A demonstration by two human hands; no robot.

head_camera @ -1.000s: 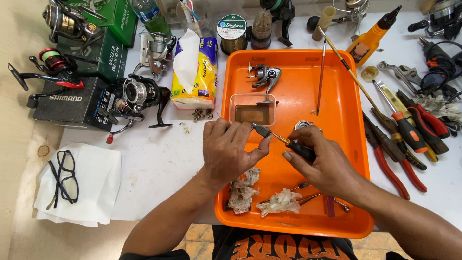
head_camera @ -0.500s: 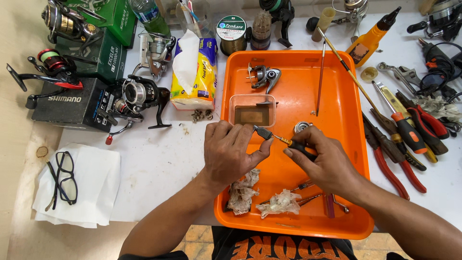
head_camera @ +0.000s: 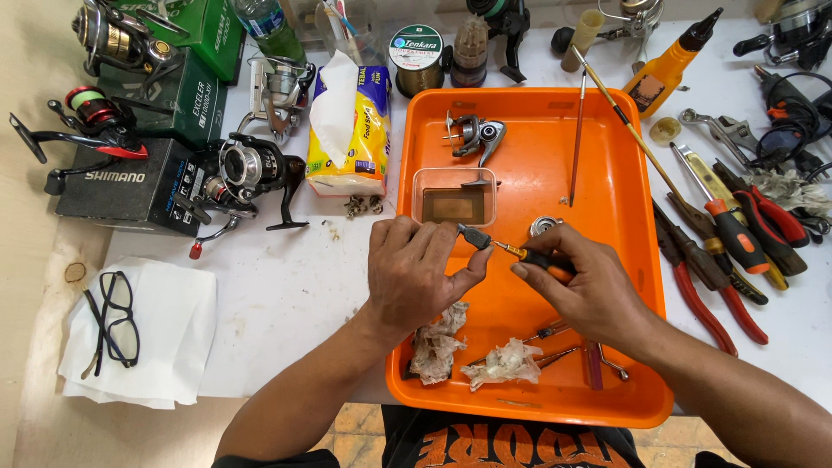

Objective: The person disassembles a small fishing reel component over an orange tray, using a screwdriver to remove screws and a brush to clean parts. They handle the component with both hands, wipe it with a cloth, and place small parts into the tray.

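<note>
My left hand [head_camera: 416, 269] pinches a small dark metal part [head_camera: 473, 235] over the left side of the orange tray [head_camera: 607, 156]. In my right hand [head_camera: 581, 282] is a small screwdriver [head_camera: 536, 256] with an orange-and-black handle, its tip pressed against that part. Just behind my hands sits a small clear square container [head_camera: 454, 198] of brownish liquid. A round metal piece [head_camera: 546, 226] lies right behind the screwdriver. A fishing reel body [head_camera: 475, 136] rests at the tray's far left.
Two crumpled rags [head_camera: 472, 351] and small tools lie at the tray's near edge. Pliers and screwdrivers [head_camera: 728, 251] are spread to the right. Reels, boxes [head_camera: 130, 178] and a tissue pack [head_camera: 351, 121] stand to the left. Glasses [head_camera: 113, 316] rest on a white cloth.
Both hands have stayed over the tray with the part and the screwdriver. The right hand's fingers shifted slightly on the handle.
</note>
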